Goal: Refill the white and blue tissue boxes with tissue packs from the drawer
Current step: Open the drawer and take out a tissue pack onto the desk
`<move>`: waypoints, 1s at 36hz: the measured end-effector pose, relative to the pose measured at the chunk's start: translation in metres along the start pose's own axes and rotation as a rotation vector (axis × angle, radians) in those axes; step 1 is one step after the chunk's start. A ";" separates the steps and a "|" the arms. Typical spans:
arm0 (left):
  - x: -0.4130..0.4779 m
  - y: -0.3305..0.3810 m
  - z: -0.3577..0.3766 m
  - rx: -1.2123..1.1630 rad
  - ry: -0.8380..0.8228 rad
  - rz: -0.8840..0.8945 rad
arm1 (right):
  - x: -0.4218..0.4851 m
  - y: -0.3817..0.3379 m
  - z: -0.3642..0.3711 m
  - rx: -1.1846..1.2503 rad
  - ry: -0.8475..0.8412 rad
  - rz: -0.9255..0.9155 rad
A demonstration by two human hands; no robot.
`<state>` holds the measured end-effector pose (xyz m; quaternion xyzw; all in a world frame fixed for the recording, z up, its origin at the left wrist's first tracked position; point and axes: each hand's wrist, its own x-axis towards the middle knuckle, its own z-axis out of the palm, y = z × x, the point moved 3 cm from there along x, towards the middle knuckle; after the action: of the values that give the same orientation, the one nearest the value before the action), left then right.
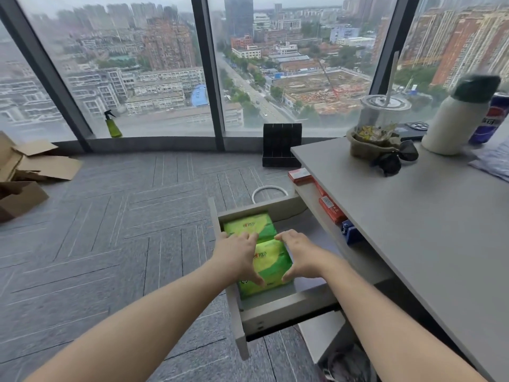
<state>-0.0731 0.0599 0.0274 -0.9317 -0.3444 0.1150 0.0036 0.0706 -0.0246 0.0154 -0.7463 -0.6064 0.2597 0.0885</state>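
Note:
A grey drawer (286, 307) stands pulled out from under the desk, at the centre bottom. Two green tissue packs lie in it. The near pack (271, 264) sits between my hands: my left hand (239, 257) clasps its left side and my right hand (298, 256) its right side, thumbs at the pack's near edge. The far pack (249, 226) lies beyond my fingertips, against the drawer's back. A blue object (349, 232) shows on the shelf under the desktop; I cannot tell whether it is a tissue box. No white tissue box is in view.
The grey desk (427, 216) on the right carries a clear lidded cup with a straw (381, 119), a white bottle (457, 119) and a blue can (493, 119). Red boxes (327, 205) lie on the shelf below. Cardboard boxes (24, 175) sit on the carpet at left.

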 end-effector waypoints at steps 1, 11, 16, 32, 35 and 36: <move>0.001 0.001 0.000 0.012 -0.011 0.000 | 0.003 0.000 0.002 -0.028 -0.008 -0.011; 0.000 0.012 0.011 0.119 -0.088 0.058 | 0.011 0.001 0.008 -0.357 0.000 -0.032; 0.000 0.015 0.010 0.128 -0.110 0.070 | 0.007 0.000 0.012 -0.328 -0.028 0.005; -0.033 -0.004 -0.053 -0.138 0.119 0.057 | -0.037 -0.043 -0.054 -0.146 0.111 -0.016; -0.046 -0.006 -0.078 -0.184 0.165 0.060 | -0.053 -0.056 -0.074 -0.129 0.156 -0.049; -0.051 -0.007 -0.087 -0.189 0.184 0.066 | -0.059 -0.060 -0.082 -0.125 0.172 -0.060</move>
<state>-0.0962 0.0382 0.1232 -0.9453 -0.3213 -0.0038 -0.0566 0.0514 -0.0508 0.1285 -0.7513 -0.6338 0.1535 0.1012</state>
